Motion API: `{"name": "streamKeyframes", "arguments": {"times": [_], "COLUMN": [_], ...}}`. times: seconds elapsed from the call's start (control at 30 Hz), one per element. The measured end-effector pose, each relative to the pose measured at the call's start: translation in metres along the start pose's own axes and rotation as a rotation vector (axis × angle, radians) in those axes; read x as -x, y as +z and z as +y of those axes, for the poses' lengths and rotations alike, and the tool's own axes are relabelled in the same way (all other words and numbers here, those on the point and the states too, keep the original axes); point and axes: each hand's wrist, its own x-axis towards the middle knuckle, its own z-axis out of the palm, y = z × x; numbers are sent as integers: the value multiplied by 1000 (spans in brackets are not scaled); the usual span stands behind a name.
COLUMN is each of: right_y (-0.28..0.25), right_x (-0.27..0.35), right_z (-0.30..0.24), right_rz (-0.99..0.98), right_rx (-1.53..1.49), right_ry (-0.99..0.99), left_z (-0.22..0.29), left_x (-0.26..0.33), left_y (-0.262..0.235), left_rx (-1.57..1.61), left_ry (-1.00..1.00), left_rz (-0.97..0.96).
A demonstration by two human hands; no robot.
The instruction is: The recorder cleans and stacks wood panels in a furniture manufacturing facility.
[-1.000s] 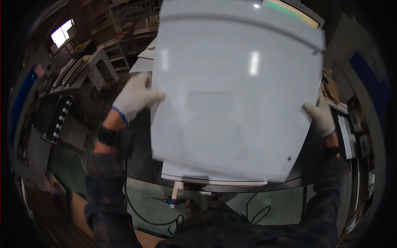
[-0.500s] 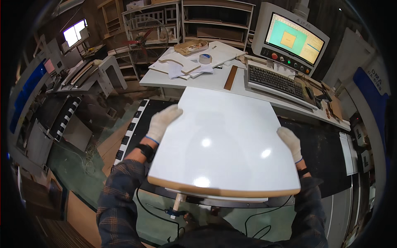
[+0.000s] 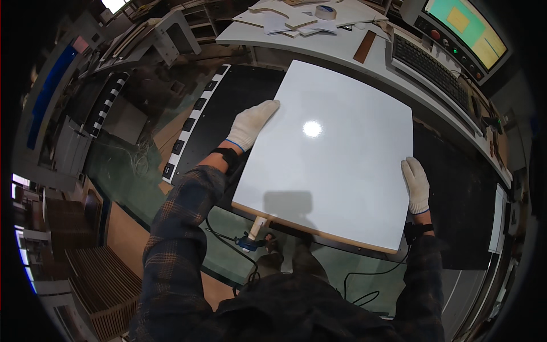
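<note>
A large glossy white panel (image 3: 330,148) with a tan front edge lies over a black machine bed (image 3: 456,199). My left hand (image 3: 254,124), in a white knit glove, is closed on the panel's left edge near the far corner. On the opposite side my right hand (image 3: 417,183), gloved alike, holds the right edge. The undersides of both grips are hidden by the panel. Below the front edge sticks out a pale wooden rod (image 3: 258,228) with a blue clamp-like fitting (image 3: 248,243).
Behind the bed runs a grey table (image 3: 245,33) with papers, a tape roll (image 3: 325,12), a brown strip (image 3: 365,47), a keyboard (image 3: 431,73) and a monitor (image 3: 470,28). Black cables (image 3: 373,275) hang in front. Stacked brown boards (image 3: 105,290) stand at lower left.
The panel has come down from a raised, tilted position to lie flatter over the bed, both hands still at its edges. My view has tipped downward.
</note>
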Motion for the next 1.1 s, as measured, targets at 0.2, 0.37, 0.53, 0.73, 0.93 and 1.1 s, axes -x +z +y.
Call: {"name": "streamKeyframes", "arguments": {"times": [0.2, 0.37, 0.53, 0.73, 0.93, 1.1], "right_y": [-39, -132, -126, -91, -93, -89], "right_x": [7, 79, 94, 108, 117, 120], "right_z": [-7, -38, -141, -145, -124, -125], "right_rz": [-158, -735, -700, -527, -494, -514], "right_rx": [120, -434, -573, -431, -415, -439], "right_ry": [279, 611, 753, 785, 737, 724], "left_z": [8, 21, 70, 77, 91, 106], "left_x": [4, 65, 131, 158, 151, 156], "left_y": [-41, -143, -136, -89, -78, -82], "left_rx": [-204, -174, 6, 84, 123, 68], "left_ry": [-149, -53, -215, -392, -534, -552], "left_rz": [-348, -970, -954, -778, -680, -624]}}
